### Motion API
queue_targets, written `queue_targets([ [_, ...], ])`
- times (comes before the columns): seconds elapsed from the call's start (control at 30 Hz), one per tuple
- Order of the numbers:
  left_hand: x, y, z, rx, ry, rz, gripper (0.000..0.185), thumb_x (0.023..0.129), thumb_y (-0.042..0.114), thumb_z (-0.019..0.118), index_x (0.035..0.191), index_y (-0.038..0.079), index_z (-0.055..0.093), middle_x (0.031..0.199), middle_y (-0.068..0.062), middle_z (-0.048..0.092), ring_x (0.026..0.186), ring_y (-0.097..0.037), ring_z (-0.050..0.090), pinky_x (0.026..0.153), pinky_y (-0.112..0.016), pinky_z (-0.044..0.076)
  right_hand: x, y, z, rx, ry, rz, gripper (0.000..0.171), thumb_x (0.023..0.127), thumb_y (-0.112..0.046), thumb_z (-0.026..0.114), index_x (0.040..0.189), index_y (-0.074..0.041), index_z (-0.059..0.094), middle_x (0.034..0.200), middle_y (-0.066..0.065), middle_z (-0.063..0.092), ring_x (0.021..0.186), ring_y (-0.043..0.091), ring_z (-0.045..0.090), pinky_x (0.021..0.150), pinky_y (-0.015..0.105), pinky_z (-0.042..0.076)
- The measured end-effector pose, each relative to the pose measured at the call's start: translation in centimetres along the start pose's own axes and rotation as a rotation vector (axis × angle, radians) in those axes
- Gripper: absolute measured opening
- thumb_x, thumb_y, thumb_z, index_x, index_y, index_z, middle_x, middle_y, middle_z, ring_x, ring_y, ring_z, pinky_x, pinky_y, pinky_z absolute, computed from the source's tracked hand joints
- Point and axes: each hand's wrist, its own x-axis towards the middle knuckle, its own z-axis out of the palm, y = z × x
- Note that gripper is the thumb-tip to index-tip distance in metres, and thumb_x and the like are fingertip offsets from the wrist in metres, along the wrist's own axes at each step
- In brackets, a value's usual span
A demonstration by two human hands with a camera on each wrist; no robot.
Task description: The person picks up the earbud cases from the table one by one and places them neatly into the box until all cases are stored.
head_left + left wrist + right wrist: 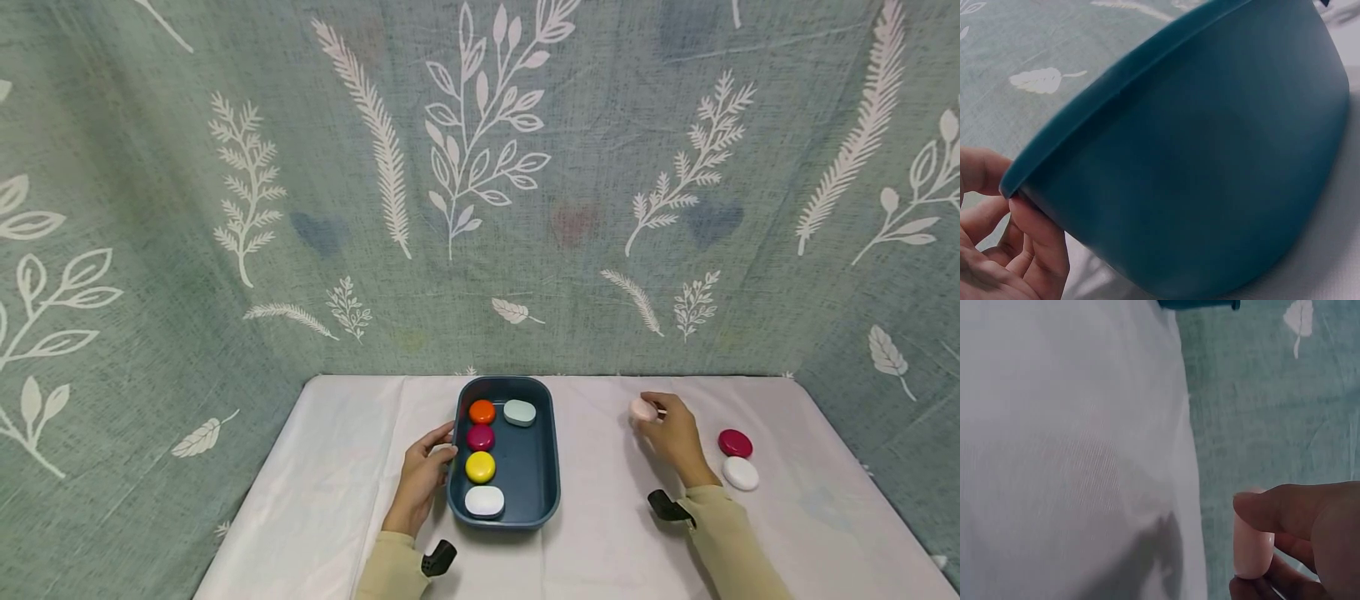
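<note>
Pink pebble (642, 409) pinched in right hand (672, 433); left hand (422, 475) grips blue tray (542, 492) rim

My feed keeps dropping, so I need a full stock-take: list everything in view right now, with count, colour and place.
Oblong dark blue plastic tray: 1, mid-table.
Smooth rounded pebbles in tray: 5; orange, magenta, yellow, white in the left column, pale blue-green at the far right.
Loose pebbles on the cloth, right side: 2; dark red, white just nearer the person.
Pale pink pebble: 1, pinched in the right hand.
White tablecloth: 1, covers the table.
Grey-green leaf-print fabric backdrop: behind and at both sides.
Hands: left hand grips the tray's left rim; right hand holds the pink pebble.
</note>
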Motion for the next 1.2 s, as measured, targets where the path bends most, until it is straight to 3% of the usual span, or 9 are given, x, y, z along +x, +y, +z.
queue_targets([
  [0.43,0.0,0.2,0.0,0.0,-0.003,0.001,0.048,0.1,0.004,0.062,0.148,0.001,0.06,0.127,-0.012,0.054,0.088,-0.017,0.054,0.058,-0.022,0.043,0.0,-2.3,1.4,0.036,0.012,-0.126,0.048,0.085,0.014,0.074,0.131,0.016,0.062,0.129,0.036,0.06,0.121,0.053,0.06,0.103,0.061,0.05],
  [1.2,-0.1,0.2,0.1,0.0,-0.009,0.005,0.048,0.1,0.004,0.061,0.148,0.0,0.06,0.129,-0.015,0.053,0.085,-0.016,0.053,0.057,-0.021,0.042,-0.2,-6.6,4.7,0.132,-0.007,-0.23,0.045,0.082,0.014,0.078,0.126,0.012,0.066,0.123,0.029,0.065,0.115,0.048,0.064,0.097,0.059,0.054],
])
